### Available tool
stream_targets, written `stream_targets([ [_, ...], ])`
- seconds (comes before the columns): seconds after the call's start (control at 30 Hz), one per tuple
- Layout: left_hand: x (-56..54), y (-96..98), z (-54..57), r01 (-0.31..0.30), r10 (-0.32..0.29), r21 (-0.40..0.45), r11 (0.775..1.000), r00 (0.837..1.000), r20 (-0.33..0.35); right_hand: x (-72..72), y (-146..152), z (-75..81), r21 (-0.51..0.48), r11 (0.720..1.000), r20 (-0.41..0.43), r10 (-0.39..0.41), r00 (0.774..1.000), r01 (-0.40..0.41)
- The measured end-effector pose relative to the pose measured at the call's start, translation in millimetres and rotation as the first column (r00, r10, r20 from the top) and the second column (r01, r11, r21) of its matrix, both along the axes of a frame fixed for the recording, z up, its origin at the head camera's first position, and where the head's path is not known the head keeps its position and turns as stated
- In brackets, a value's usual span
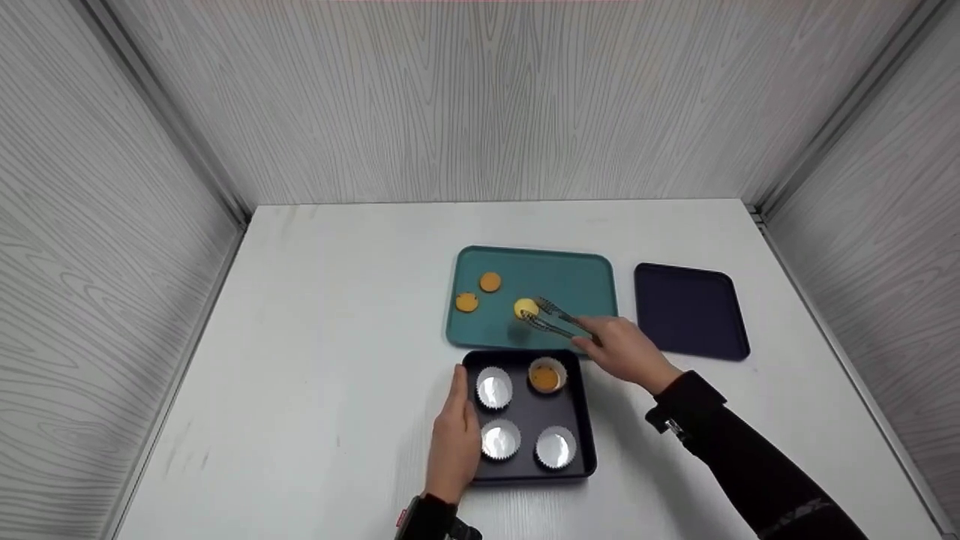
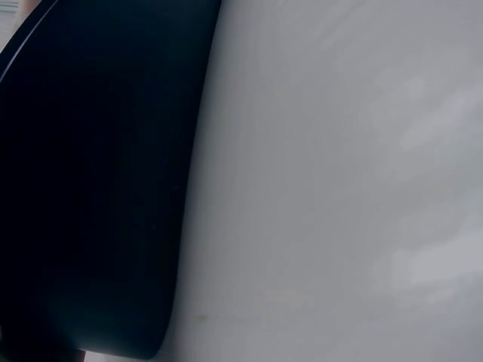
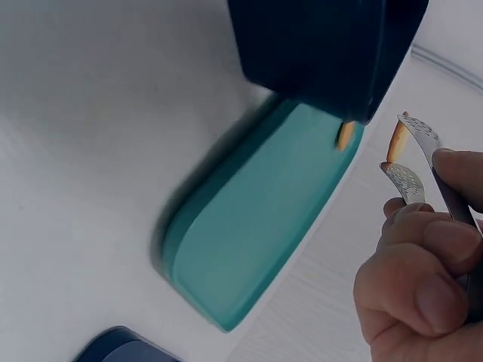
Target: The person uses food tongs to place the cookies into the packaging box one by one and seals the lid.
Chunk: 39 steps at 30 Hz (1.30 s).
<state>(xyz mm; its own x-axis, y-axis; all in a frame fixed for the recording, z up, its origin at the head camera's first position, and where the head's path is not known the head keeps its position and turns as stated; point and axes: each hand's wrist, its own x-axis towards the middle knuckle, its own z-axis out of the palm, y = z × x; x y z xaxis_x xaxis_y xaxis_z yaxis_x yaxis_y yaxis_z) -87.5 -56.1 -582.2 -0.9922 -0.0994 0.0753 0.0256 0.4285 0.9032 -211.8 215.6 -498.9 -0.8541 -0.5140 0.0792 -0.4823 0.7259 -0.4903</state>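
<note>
Held in tongs (image 1: 556,309), a yellow disc (image 1: 526,307) is hanging above a teal tray (image 1: 574,281)

A person's right hand (image 1: 626,351) is gripping the tongs, thumb and fingers curling round the arms, while the perforated tips are pinching the yellow disc between them. The disc is casting a soft shadow on the teal tray, where two orange discs, one farther back (image 1: 490,282) and one near the left edge (image 1: 466,302), are lying flat and apart from each other.

The left hand (image 1: 454,442) is resting open against the left side of a dark square pan (image 1: 527,416), its fingers lying straight along the wall. Just in front of the teal tray, the pan is holding four fluted cups: three shiny silver ones, at back left (image 1: 494,388), front left (image 1: 500,439) and front right (image 1: 556,448), and a back-right cup (image 1: 561,367) in which an orange piece (image 1: 544,378) is sitting.

A dark blue tray (image 1: 691,311) is lying to the right of the teal one on the white table (image 1: 337,322), and pale wood-grain panels (image 1: 480,97) are enclosing the scene. In the left wrist view, the pan's dark outer wall is filling one side.
</note>
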Motion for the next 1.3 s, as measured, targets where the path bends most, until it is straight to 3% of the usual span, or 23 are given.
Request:
stream_targets([
  [0.4, -1.2, -1.7, -0.5, 0.009, -0.009, 0.016, 1.000, 1.000, 0.007, 27.0, -10.1, 6.0, 0.008, 0.989, -0.047, 0.149, 0.988, -0.149],
  [0.8, -1.8, -0.1, -0.3, -0.009, 0.009, 0.012, 1.000, 1.000, -0.007, 48.2, -22.1, 3.1, 0.109, 0.951, -0.110, 0.301, 0.947, -0.290],
  [0.97, -1.5, -0.8, 0.5, -0.001, 0.001, 0.012, 1.000, 1.000, -0.004, 50.2, -26.4, -2.1, 0.141, 0.939, -0.109, 0.328, 0.938, -0.312],
  [1.3, -1.1, -1.1, 1.0, -0.008, 0.008, 0.024, 1.000, 1.000, 0.004, 52.4, -33.0, -4.4, 0.188, 0.934, -0.059, 0.319, 0.946, -0.303],
])
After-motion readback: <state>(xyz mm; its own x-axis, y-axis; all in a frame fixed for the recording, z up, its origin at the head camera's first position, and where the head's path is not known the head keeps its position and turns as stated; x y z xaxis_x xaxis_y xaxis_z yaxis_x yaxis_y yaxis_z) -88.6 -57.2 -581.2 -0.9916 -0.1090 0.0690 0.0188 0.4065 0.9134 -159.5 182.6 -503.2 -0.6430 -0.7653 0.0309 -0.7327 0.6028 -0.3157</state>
